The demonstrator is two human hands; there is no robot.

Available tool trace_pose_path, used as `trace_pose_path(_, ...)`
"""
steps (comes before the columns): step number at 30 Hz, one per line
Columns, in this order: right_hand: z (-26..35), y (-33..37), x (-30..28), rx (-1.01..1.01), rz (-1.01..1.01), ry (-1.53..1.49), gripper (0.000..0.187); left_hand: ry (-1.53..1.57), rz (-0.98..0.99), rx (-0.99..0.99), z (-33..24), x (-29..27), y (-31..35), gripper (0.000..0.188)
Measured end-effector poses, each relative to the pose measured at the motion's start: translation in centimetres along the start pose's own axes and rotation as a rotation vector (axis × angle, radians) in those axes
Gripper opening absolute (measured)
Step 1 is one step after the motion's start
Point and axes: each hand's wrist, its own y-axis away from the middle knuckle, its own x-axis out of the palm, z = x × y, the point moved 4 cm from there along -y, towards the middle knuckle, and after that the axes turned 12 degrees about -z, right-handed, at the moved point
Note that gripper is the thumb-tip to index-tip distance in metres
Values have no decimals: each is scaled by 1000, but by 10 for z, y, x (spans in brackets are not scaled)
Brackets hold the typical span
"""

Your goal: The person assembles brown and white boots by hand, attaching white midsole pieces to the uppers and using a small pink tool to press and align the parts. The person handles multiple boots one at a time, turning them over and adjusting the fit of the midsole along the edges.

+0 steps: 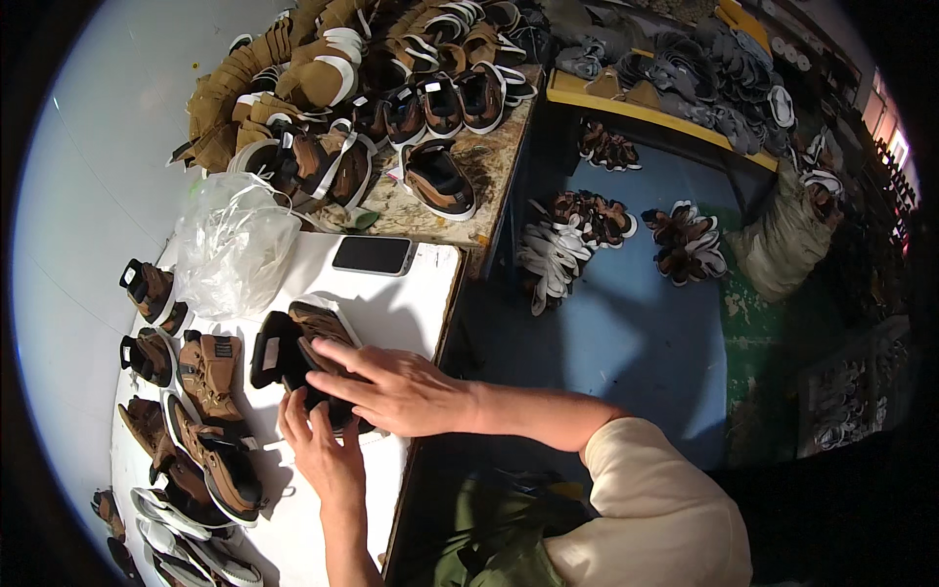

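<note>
A brown and black shoe [270,354] with a white label inside its dark collar lies on the white tabletop. Another brown upper [315,321] with a pale sole edge lies against it; whether they are a pair I cannot tell. My right hand [396,391] comes across from the right and grips the shoe, two fingers stretched over the dark opening and the thumb side hidden. From the near side my left hand [328,455] holds the shoe's lower edge, fingertips curled onto the black part.
Finished-looking brown shoes [210,372] line the table's left side. Beyond my hands are a clear plastic bag [235,249] and a phone [372,254]. More shoes [440,181] and stacked brown pieces [318,73] fill the far bench. Shoe bundles [558,254] and a sack [787,235] stand on the floor.
</note>
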Motion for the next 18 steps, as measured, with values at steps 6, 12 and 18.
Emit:
trace_pose_path(6,-26,10,27,20,439,-58,39,180,-59,-154,1,22,14,39)
trace_pose_path(12,-47,1,30,141,566,-197,30,326,-48,-89,7,21,17,45)
trace_pose_path(18,-50,4,18,93,368,-127,32,378,-54,-194,30,13,28,47)
